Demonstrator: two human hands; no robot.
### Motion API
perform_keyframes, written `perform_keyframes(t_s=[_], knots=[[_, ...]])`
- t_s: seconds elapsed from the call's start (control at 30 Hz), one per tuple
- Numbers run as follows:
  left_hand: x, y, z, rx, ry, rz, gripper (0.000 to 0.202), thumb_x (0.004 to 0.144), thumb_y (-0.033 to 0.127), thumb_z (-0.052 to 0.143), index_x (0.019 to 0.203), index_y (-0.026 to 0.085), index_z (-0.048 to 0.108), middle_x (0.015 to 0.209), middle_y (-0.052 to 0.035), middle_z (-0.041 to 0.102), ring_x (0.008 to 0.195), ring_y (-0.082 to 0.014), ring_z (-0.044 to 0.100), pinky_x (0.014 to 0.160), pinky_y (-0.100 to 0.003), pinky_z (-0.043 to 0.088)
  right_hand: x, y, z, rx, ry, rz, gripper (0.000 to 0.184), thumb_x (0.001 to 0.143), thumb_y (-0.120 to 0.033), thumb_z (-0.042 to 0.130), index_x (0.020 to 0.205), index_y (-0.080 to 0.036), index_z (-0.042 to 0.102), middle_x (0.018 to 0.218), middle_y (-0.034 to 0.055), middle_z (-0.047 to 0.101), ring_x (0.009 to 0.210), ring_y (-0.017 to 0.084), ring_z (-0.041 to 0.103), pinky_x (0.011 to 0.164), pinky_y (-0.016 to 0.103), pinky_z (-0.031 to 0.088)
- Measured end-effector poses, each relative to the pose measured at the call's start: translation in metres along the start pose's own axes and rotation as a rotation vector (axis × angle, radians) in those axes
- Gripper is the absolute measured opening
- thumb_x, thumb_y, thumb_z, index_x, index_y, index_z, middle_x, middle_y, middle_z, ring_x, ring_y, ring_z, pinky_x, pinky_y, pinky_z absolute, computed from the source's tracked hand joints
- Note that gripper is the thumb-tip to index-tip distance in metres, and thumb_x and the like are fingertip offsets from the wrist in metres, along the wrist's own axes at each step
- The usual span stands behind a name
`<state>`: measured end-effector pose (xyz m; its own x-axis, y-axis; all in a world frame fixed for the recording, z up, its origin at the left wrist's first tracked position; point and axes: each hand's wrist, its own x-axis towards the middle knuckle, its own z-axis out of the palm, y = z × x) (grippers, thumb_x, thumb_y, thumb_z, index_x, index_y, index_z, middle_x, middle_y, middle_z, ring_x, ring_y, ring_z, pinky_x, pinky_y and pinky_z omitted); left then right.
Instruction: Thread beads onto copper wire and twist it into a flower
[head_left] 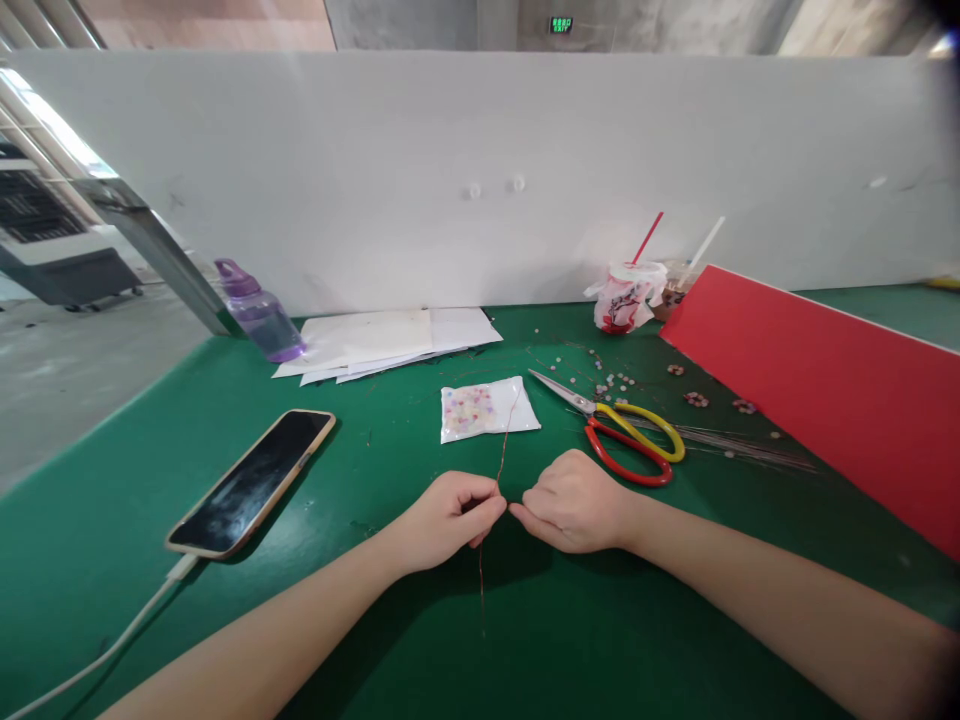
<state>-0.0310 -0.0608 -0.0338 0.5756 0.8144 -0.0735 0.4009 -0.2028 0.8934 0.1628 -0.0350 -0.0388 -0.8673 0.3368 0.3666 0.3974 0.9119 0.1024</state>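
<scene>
My left hand (450,515) is closed in a pinch on a thin reddish-brown wire (504,440) over the green table (375,620). The wire runs up from the pinch toward a small clear bag of pastel beads (487,408) and hangs down below the hand. My right hand (574,500) is closed too, its fingertips meeting the left hand's at the wire. What the right fingers hold is too small to make out. Just right of my right hand lie scissors (626,435) with one red and one yellow handle.
A phone (251,482) on a white cable lies at the left. At the back are white papers (390,340), a purple bottle (259,312) and drink cups with straws (626,290). A red board (825,385) leans at the right. Loose beads (611,380) and thin wires (735,440) are scattered nearby.
</scene>
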Motion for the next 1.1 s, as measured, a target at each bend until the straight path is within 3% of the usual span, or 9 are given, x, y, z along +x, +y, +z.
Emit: perform_keyframes(t_s=[0.6,1.1], knots=[[-0.0006,-0.0018,0.0004,-0.045,0.011,0.011,0.035,0.087,0.031,0.033,0.055,0.016,0.037,0.049,0.0041,0.042,0.048,-0.0077,0.036,0.051,-0.02,0.03,-0.0002,-0.0003,0.0005,0.033,0.01,-0.004,0.043,0.088,-0.029,0.03,0.049,-0.015,0.042,0.039,-0.002,0.048,0.039,0.006,0.036,0.046,0.028,0.01],[-0.0001,-0.001,-0.0009,-0.079,0.014,-0.001,0.032,0.084,0.027,0.036,0.054,0.016,0.039,0.048,0.004,0.042,0.048,-0.0076,0.037,0.051,-0.02,0.031,-0.0007,0.0011,0.0002,0.055,0.031,0.003,0.043,0.088,-0.028,0.03,0.049,-0.015,0.043,0.038,-0.0024,0.046,0.04,0.006,0.037,0.046,0.027,0.012]])
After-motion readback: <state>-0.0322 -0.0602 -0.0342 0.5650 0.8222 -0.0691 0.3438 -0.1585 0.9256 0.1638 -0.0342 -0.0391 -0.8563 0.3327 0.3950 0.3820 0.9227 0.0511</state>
